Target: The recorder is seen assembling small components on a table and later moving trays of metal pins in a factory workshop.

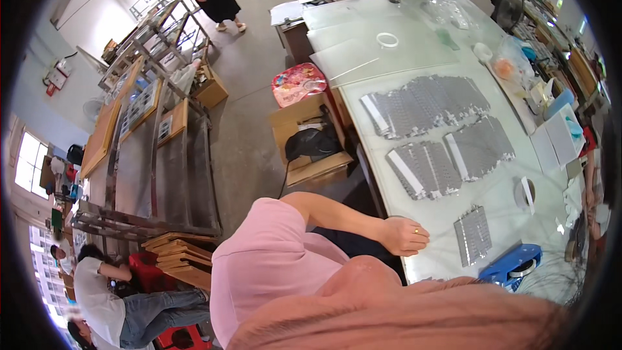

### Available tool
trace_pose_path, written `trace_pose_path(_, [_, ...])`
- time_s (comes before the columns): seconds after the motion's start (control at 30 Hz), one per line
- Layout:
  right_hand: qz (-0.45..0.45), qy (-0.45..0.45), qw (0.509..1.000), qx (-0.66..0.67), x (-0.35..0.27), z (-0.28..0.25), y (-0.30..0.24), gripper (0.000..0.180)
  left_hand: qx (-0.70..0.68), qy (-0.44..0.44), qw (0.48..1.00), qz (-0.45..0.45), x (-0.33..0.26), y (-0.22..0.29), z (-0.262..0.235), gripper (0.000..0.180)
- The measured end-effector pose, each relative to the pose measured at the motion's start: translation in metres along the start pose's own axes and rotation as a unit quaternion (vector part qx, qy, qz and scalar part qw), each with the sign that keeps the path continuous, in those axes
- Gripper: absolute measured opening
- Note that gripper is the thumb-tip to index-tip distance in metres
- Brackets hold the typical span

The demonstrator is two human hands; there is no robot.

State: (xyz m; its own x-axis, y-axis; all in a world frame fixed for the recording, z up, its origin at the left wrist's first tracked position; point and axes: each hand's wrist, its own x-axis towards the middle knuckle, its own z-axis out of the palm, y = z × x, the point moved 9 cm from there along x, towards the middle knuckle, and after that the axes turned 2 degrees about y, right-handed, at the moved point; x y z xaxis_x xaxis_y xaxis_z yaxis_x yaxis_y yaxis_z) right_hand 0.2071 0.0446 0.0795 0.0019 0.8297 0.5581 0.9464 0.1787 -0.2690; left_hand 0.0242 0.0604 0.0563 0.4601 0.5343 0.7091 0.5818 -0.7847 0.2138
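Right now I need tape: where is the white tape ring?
In the head view, the white tape ring lies at the table's far end, beyond the grey sheets.

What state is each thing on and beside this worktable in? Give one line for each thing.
Left hand: loosely closed, resting on the table edge, holding nothing.
Right hand: not in view.
Worktable: covered with pale sheets.
Silver grid sheets: lying flat in overlapping groups.
Small grid sheet: flat, apart from the others.
Tape roll: lying flat.
Cardboard box: open, dark item inside.
Fan: upright.
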Motion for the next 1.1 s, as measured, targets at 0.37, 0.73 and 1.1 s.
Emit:
trace_pose_path(0.37, [0.015,-0.067,0.998,0.005,-0.002,0.015,0.016,0.026,-0.042,-0.026,0.998,-0.047,0.006,-0.008,0.004,0.024])
trace_pose_path(0.73, [0.034,-0.038,0.999,-0.007,-0.007,0.018,0.023,0.026,-0.026,-0.015,0.999,-0.021,0.006,-0.007,0.003,0.023])
trace_pose_path(1.1, [-0.042,0.004,0.999,0.019,-0.010,0.006,0.021,0.024,-0.033,0.000,0.999,-0.030,-0.002,0.004,0.005,0.022])
